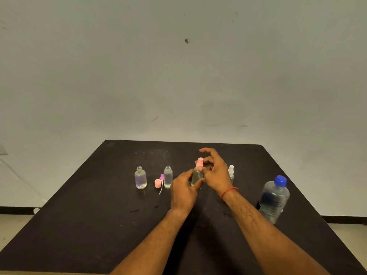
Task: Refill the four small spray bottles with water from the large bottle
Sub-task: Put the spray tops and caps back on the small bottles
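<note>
Both hands hold one spray bottle upright over the black table.
The left hand grips the bottle body; the right hand pinches its pink spray cap, index finger raised. The large bottle stands capped at the right.

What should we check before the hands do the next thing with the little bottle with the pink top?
1. Left hand grips the pink-topped bottle: ok.
2. Right hand pinches its pink spray top: ok.
3. That top screwed fully tight: cannot tell.
4. Tops back on the leftmost bottle and the second bottle: not ok, both stand open.
5. Blue cap on the large bottle: ok.
6. White-topped bottle has its top on: ok.
</note>
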